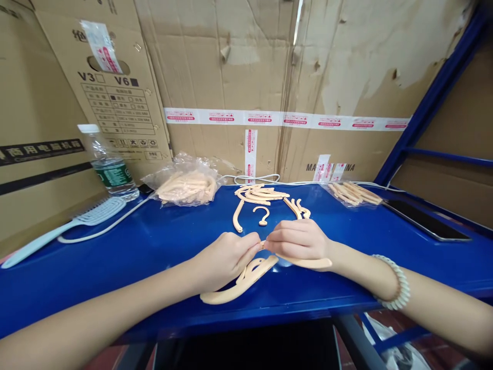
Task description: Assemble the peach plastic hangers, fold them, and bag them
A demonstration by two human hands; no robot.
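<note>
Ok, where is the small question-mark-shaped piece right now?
Head view, centre: the hook piece lies loose on the blue table, just beyond the left hand and right hand, short of the pile of peach strips.

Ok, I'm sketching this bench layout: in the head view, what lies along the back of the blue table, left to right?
Water bottle → clear bag of peach pieces → loose peach curved pieces → smaller clear pack of peach pieces → dark flat device. The hairbrush overlaps the bottle, so I left it out.
</note>
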